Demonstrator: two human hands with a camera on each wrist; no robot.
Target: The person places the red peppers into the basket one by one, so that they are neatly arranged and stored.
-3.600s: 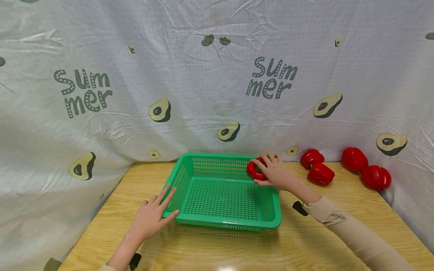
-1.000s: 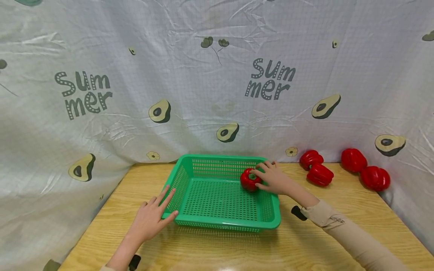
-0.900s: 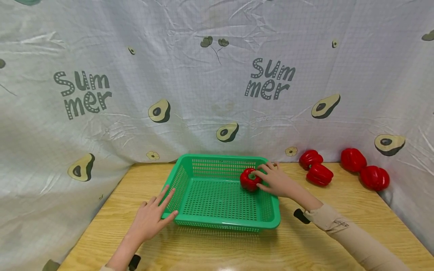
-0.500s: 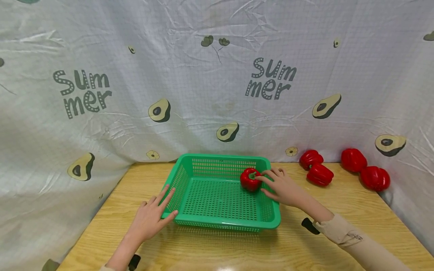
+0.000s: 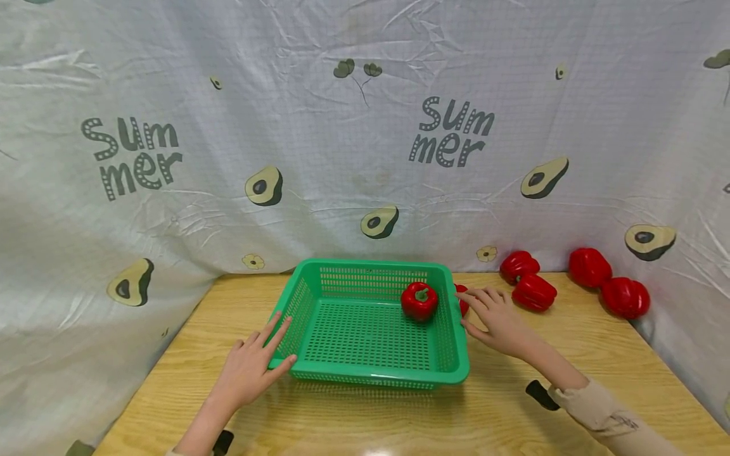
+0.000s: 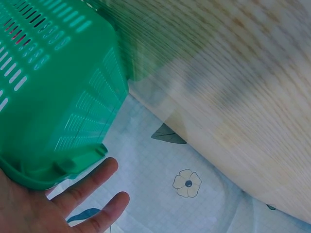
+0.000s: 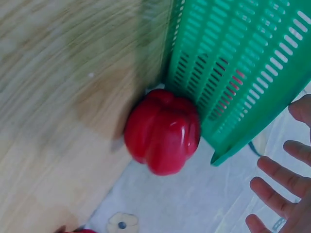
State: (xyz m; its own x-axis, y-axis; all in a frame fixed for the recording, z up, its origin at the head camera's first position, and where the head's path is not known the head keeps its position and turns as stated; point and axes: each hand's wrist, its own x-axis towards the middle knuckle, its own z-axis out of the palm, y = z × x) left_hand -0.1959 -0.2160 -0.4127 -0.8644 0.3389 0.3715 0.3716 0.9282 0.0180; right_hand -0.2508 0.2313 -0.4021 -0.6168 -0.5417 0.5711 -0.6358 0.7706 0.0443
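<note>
A green plastic basket [image 5: 376,373] with slotted walls stands on the table. Inside it, near the right end, sits a red bell pepper [image 5: 419,307] with its green stem up. My left hand [image 5: 245,370] lies with spread fingers at the basket's left rim. Fingers loosely spread, my right hand [image 5: 502,324] is just outside the right rim, its fingertips right by the edge. Another bell pepper [image 7: 163,133] rests on the table against the basket's outer wall; in the head view the rim and right hand partly cover it.
Farther right on the wooden table [image 5: 371,424] lie two bell peppers [image 5: 533,292] close together, and another pair [image 5: 625,297] sits near the right edge. A printed cloth [image 5: 342,139] hangs behind the table and along its sides.
The right hand has lowered the bell pepper into the basket, let go and drawn back right over the rim. The pepper beside the basket has come into sight. The left hand has stayed put.
</note>
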